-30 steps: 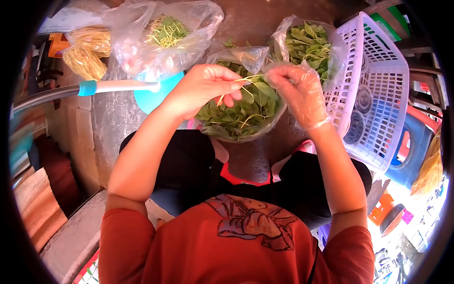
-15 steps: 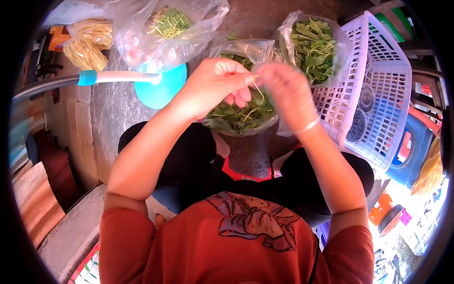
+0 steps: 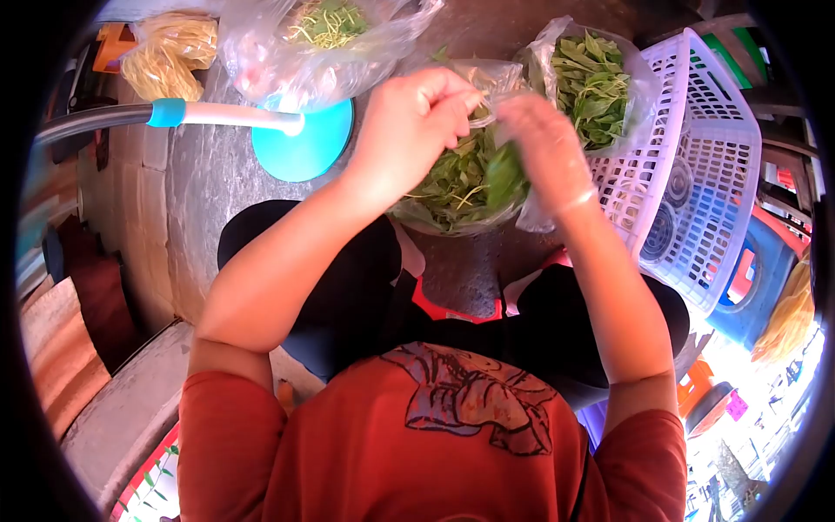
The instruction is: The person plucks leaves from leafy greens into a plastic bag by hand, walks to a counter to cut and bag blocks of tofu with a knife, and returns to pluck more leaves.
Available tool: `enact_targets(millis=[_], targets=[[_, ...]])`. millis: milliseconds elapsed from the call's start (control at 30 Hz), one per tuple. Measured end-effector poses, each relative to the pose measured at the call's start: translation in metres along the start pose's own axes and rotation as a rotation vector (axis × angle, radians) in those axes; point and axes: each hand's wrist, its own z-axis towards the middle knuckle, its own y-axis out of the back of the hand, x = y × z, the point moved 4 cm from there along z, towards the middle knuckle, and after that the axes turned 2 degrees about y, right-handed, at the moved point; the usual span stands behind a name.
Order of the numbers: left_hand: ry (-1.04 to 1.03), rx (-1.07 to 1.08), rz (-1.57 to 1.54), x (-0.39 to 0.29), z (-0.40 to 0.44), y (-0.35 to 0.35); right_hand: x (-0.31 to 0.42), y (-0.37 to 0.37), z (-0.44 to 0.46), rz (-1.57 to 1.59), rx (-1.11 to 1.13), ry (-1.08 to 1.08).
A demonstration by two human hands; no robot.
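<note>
My left hand [image 3: 417, 126] is closed in a pinch above the middle bag, with the pale tip of a thin stem [image 3: 480, 96] at its thumb and forefinger. Close beside it, my right hand [image 3: 548, 152] is blurred, its fingers curled inward. A leafy green sprig [image 3: 506, 178] hangs below the right fingers, smeared by motion. Beneath both hands lies an open clear plastic bag [image 3: 452, 228] full of loose green leaves [image 3: 452, 187]. To its right stands a second bag of leafy greens [image 3: 591, 83].
A clear bag [image 3: 261, 52] holding picked stems [image 3: 330, 22] lies at the upper left. Near it are a turquoise disc [image 3: 304, 148] with a white handle and a bag of yellowish material [image 3: 170, 56]. A white plastic basket [image 3: 696, 183] leans at the right beside a blue stool [image 3: 757, 296].
The thin stem that dangled between my hands no longer hangs there. A leafy sprig now shows under my right hand. Both hands have shifted slightly, and the view has tilted a little.
</note>
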Motion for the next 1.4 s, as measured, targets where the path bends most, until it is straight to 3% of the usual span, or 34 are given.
enact_targets(millis=[33,67,133,167,200,233,300,400,433,500,567,667,767,833,933,1033,1133,1233,1300,1400], targets=[[0.007,-0.02,-0.079,0.001,0.001,0.003,-0.019,0.009,0.008,0.057,-0.097,-0.163],[0.012,-0.038,-0.158,0.003,0.005,0.008,-0.029,0.016,0.015,-0.264,0.043,0.019],[0.028,-0.05,-0.275,0.009,0.011,0.015,-0.071,0.004,0.008,-0.731,0.298,0.145],[0.088,-0.029,-0.334,0.015,0.013,0.013,-0.09,-0.007,0.002,-0.876,0.413,0.085],[0.148,-0.009,-0.393,0.021,0.013,0.011,-0.063,-0.028,-0.011,-1.201,0.736,0.013],[0.21,0.01,-0.452,0.028,0.013,0.01,-0.076,-0.032,-0.02,-1.107,0.522,-0.084],[0.26,0.121,-0.413,0.04,0.014,0.008,-0.094,-0.037,-0.031,-1.369,0.576,-0.212],[0.301,0.233,-0.284,0.043,0.007,0.004,-0.093,-0.032,-0.025,-1.368,0.513,-0.187],[0.31,0.259,-0.231,0.041,0.005,0.002,-0.078,-0.034,-0.022,-1.311,0.438,-0.084],[0.084,0.262,0.112,0.044,0.004,0.0,-0.037,-0.029,-0.013,-1.194,0.294,0.12],[0.036,0.242,0.325,0.035,-0.003,-0.002,-0.008,-0.028,-0.006,-1.147,0.226,0.252],[-0.11,0.237,0.374,0.039,0.0,-0.001,0.028,-0.021,-0.005,-1.04,0.125,0.391],[0.11,0.266,0.215,0.024,0.003,0.008,0.041,-0.015,-0.004,-0.936,0.073,0.445],[0.15,0.251,0.159,0.023,0.003,0.012,0.039,-0.007,-0.001,-0.834,0.052,0.539],[0.171,0.27,0.07,0.02,0.003,0.015,0.039,-0.003,0.004,-0.757,0.129,0.534],[0.181,0.239,-0.001,0.013,0.003,0.016,0.031,-0.001,0.007,-0.377,0.086,0.379],[0.185,0.163,-0.127,0.015,0.005,0.018,0.02,0.017,0.01,0.126,-0.094,-0.132],[0.172,0.104,-0.2,0.009,0.004,0.022,0.023,0.03,0.017,-0.019,-0.105,-0.096],[0.183,0.116,-0.25,0.011,0.005,0.017,0.037,0.008,0.011,-0.068,0.013,0.146],[0.207,0.145,-0.324,0.01,0.004,0.012,0.03,-0.016,0.004,-0.151,0.123,0.201]])
